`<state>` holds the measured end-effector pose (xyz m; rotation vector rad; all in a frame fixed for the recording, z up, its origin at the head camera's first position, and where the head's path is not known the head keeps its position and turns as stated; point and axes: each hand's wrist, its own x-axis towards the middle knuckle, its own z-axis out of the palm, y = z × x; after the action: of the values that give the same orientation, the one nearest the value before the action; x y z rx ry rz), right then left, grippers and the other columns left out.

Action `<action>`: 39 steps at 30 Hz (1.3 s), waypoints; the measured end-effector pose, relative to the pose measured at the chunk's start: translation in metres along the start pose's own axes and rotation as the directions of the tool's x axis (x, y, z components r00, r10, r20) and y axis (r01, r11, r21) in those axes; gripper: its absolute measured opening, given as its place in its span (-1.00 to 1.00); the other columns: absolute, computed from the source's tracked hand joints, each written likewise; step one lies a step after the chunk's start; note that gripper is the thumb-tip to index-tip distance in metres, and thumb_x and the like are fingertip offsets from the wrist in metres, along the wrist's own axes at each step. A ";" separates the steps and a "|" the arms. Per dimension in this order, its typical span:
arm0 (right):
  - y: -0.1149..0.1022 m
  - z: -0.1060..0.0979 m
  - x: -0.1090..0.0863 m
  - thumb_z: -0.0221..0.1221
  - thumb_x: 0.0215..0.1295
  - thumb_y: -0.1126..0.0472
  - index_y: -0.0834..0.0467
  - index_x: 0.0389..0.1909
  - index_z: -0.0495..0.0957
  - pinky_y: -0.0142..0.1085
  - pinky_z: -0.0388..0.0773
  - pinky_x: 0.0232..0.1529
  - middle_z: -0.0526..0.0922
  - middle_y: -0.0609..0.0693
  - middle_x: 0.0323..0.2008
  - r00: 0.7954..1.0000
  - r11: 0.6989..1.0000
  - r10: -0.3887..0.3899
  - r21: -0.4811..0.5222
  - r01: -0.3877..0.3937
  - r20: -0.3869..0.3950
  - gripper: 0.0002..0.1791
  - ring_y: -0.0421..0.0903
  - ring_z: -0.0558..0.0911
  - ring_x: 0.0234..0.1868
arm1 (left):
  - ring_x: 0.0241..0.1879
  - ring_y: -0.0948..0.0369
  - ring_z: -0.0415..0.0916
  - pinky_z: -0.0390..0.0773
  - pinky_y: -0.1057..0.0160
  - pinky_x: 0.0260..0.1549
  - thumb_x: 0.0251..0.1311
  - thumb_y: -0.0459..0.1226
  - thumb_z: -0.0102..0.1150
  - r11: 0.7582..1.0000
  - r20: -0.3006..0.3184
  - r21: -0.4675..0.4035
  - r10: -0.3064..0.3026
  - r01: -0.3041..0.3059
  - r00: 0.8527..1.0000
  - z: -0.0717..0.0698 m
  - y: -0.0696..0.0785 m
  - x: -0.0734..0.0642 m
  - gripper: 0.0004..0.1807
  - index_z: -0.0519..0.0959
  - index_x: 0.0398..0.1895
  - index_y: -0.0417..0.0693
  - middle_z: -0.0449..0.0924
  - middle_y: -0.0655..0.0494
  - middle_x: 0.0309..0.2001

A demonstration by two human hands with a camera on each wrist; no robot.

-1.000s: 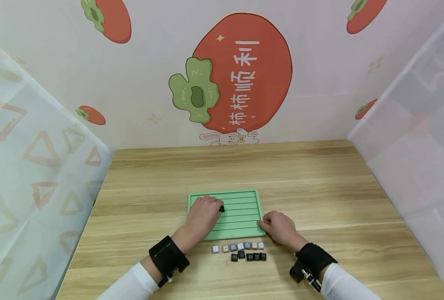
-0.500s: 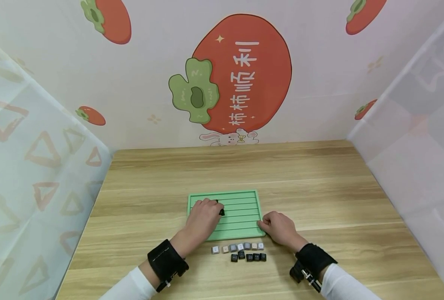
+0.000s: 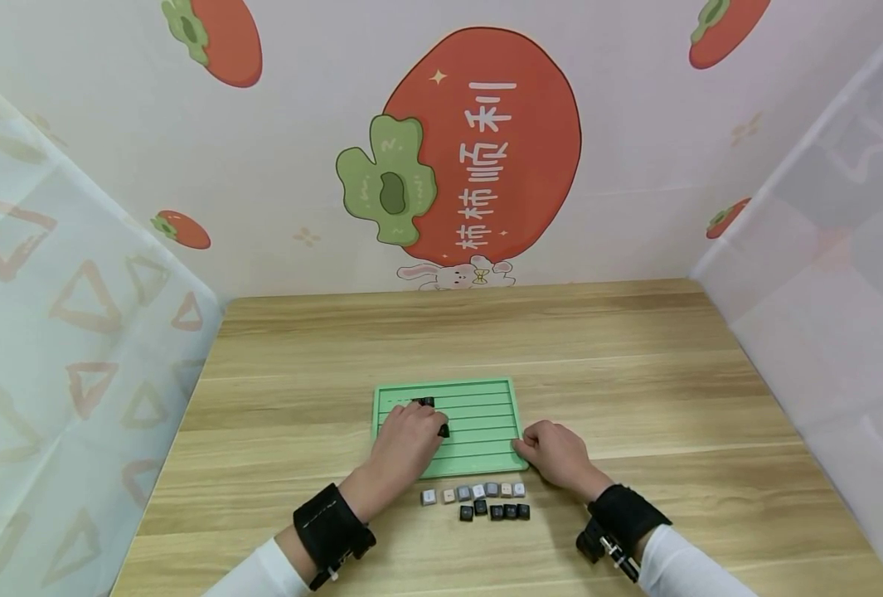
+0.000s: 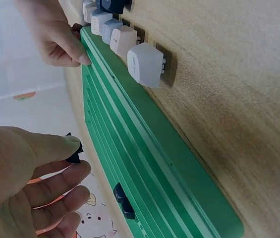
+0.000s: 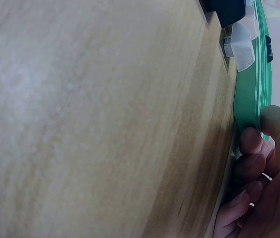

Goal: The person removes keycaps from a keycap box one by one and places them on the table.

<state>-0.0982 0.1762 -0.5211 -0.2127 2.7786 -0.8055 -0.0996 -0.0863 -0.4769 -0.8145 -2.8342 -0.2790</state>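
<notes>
My left hand (image 3: 409, 439) is over the left half of a green ridged tray (image 3: 482, 448). Between its thumb and index finger it pinches a black keycap (image 4: 74, 148), held above the tray. Two black keycaps (image 4: 124, 201) sit together in a row of the tray, partly covered by the left hand in the head view. At the tray's right front corner, my right hand (image 3: 558, 452) grips the rim, thumb on top and index finger against the side, as the right wrist view shows.
In front of the tray lies a row of white, cream and grey keycaps (image 3: 478, 491). Nearer to me is a row of black keycaps (image 3: 510, 512). All stand on a wooden table (image 3: 620, 365), with a printed cloth (image 3: 635, 149) behind it.
My left hand has moved slightly toward me with the pinched black keycap, uncovering black keycaps in the tray's upper row. The right hand has stayed at the tray's corner.
</notes>
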 end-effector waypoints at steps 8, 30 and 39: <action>-0.001 -0.001 -0.001 0.26 0.38 0.06 -0.03 -0.80 0.14 -0.41 -0.04 -0.53 0.07 -0.19 -0.76 1.000 1.000 0.000 0.002 0.000 0.001 -0.39 -0.23 0.11 -0.69 | -0.34 0.17 0.60 0.51 0.21 -0.39 0.05 -0.26 0.52 1.000 0.006 -0.008 -0.006 0.006 1.000 0.000 0.000 -0.004 -0.85 0.73 -0.32 0.02 0.73 0.15 -0.36; -0.001 -0.001 -0.001 0.25 0.38 0.07 -0.03 -0.79 0.13 -0.42 -0.03 -0.53 0.06 -0.19 -0.76 1.000 1.000 -0.011 0.005 0.011 -0.005 -0.39 -0.24 0.10 -0.68 | -0.34 0.19 0.60 0.49 0.27 -0.38 0.05 -0.27 0.50 1.000 0.055 -0.019 0.009 -0.007 0.998 -0.002 0.007 -0.009 -0.87 0.74 -0.32 0.02 0.73 0.17 -0.38; 0.000 -0.001 -0.001 0.25 0.39 0.08 -0.04 -0.78 0.11 -0.42 -0.06 -0.52 0.03 -0.21 -0.75 1.000 1.000 -0.026 0.001 0.026 -0.016 -0.38 -0.26 0.07 -0.68 | -0.35 0.20 0.61 0.52 0.25 -0.35 0.02 -0.22 0.54 0.999 0.080 -0.026 0.021 -0.019 0.997 -0.003 0.010 -0.015 -0.85 0.75 -0.34 0.02 0.74 0.18 -0.38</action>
<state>-0.0978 0.1766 -0.5199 -0.2439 2.7959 -0.8193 -0.0815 -0.0858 -0.4760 -0.8780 -2.9005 -0.2858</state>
